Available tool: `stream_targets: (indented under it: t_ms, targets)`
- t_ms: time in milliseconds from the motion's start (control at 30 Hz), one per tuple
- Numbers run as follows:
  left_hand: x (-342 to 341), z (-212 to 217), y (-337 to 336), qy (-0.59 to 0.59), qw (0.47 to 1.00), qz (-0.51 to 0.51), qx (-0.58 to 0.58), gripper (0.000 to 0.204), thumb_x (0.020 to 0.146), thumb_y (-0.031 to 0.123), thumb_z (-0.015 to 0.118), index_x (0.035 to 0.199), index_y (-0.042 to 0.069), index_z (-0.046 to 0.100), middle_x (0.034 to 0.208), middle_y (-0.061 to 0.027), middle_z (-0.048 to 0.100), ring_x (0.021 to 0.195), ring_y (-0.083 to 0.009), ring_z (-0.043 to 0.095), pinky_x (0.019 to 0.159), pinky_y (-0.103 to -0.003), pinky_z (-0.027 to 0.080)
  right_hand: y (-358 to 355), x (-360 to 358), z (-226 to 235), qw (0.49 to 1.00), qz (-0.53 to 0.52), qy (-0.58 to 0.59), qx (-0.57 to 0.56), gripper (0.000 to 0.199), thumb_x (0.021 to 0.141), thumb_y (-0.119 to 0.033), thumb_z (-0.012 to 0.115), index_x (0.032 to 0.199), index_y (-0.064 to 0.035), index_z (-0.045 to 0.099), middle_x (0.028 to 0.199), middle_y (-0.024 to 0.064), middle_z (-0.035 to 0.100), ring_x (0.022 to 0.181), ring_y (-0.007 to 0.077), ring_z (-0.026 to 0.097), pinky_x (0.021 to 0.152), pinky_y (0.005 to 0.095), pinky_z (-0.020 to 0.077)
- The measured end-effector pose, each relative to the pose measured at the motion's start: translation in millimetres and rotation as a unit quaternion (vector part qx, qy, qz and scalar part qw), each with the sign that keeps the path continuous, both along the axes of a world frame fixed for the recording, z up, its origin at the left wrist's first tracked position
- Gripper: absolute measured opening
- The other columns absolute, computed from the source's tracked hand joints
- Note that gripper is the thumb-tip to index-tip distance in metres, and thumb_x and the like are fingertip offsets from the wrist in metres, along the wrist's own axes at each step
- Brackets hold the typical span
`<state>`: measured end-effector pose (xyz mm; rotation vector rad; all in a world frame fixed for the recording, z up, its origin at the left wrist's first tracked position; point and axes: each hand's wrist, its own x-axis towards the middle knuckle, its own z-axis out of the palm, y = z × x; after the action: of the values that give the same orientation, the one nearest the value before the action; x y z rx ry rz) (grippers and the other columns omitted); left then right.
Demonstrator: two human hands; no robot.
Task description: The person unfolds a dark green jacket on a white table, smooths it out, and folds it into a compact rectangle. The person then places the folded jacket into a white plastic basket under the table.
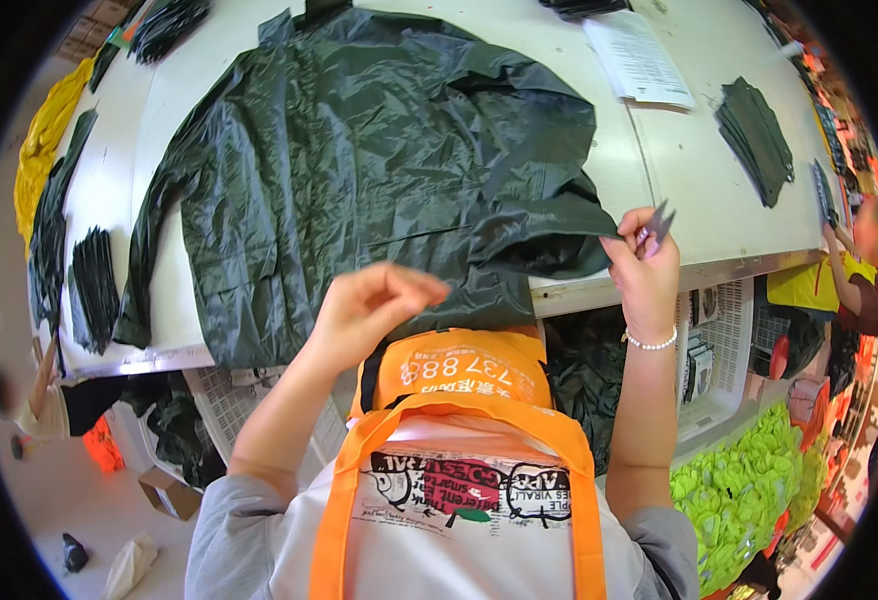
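A dark green rain jacket lies spread on the white table, its collar at the far side. Its right-hand sleeve is folded down toward me, with the cuff opening raised. My right hand pinches the cuff's edge and also holds thread snips, their pointed tips facing up and away. Over the jacket's lower hem hovers my left hand, fingers curled together in a pinch. Its fingertips are slightly blurred, and whatever they may hold is too small to make out.
On the white table lie printed sheets, a stack of dark green pieces and dark bundles at left. Under its edge stand white crates. Bright yellow-green garments are heaped at lower right. Other people work at both sides.
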<state>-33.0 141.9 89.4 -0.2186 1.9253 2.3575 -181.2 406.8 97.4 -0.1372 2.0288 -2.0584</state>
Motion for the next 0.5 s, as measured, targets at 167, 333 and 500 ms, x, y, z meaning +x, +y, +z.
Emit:
stream_targets:
  t_ms: [167,333,500]
  targets:
    - [-50.4,28.9,36.0,0.092,0.992,0.017,0.083,0.012,0.088,0.009,0.062,0.086,-0.002,0.059,0.105,-0.0219,0.065,0.097,-0.0244,0.065,0.085,-0.035,0.052,-24.7,6.8,9.2,0.992,0.042,0.101,0.056,0.024,0.086,-0.001,0.062,0.105,-0.0037,0.048,0.081,-0.0023,0.045,0.071,0.0053,0.040,0.064,0.0200,0.0376]
    - [-82.5,36.4,43.6,0.123,0.989,0.001,0.084,0.009,0.088,0.007,0.060,0.087,-0.002,0.059,0.106,-0.0208,0.065,0.099,-0.0229,0.064,0.087,-0.032,0.051,-21.4,48.1,47.8,0.953,0.080,0.207,0.207,0.023,0.095,-0.014,0.050,0.113,0.0006,0.047,0.092,0.0100,0.052,0.084,0.0177,0.054,0.078,0.0284,0.0448]
    - [-96.5,37.1,50.6,0.127,0.987,-0.036,0.090,0.009,0.088,0.007,0.061,0.087,-0.002,0.059,0.106,-0.0196,0.065,0.099,-0.0227,0.064,0.087,-0.032,0.051,-22.9,48.6,29.3,0.864,0.078,0.268,0.420,0.019,0.085,-0.012,0.063,0.100,-0.0046,0.055,0.094,0.0123,0.055,0.080,0.0288,0.063,0.062,0.0355,0.0488]
